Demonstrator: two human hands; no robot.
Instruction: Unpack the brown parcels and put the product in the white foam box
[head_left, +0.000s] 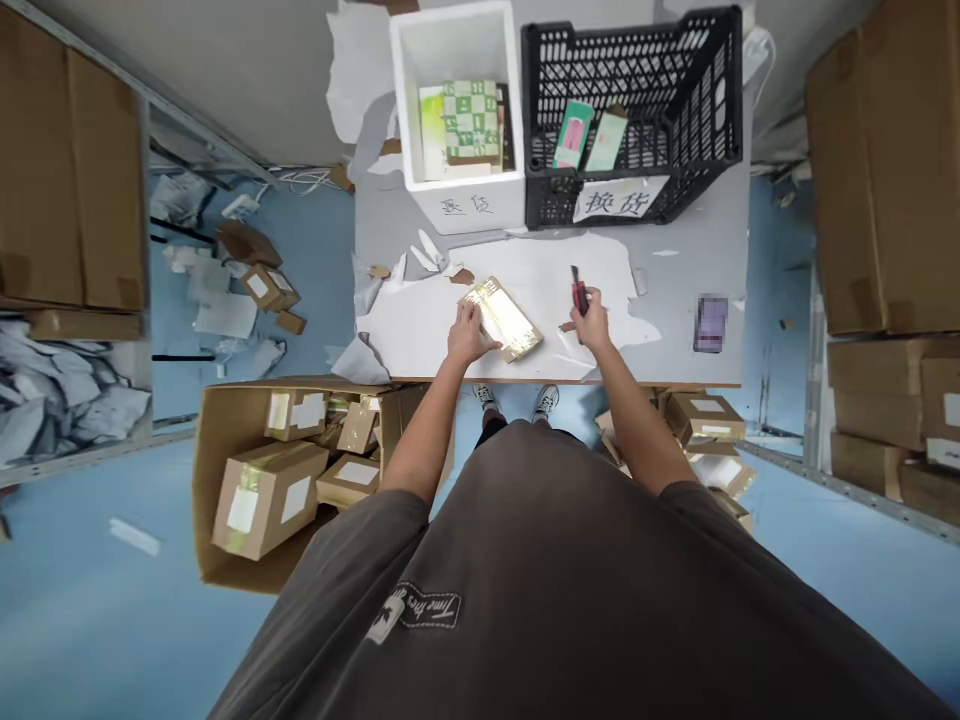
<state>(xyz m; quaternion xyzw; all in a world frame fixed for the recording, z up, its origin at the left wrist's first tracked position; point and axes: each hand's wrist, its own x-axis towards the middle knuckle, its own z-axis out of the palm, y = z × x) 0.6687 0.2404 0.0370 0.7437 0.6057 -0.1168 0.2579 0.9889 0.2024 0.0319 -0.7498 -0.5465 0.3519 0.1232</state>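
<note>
Near the front edge of the table, a taped box looks unopened.
Left hand touches it, fingers spread; right hand grips a cutter.

On the table, from the parcel: bin at 12 o'clock, crate at 1, phone at 3; off it, carton at 8, boxes inside

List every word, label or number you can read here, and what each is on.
"换货": paper sign on the black crate.
"退货", faint, first character uncertain: white bin.
"Time tries", rest unclear: patch on the dark shirt.
Too small or blurred: taped package, green-and-white box, parcel labels.
</note>
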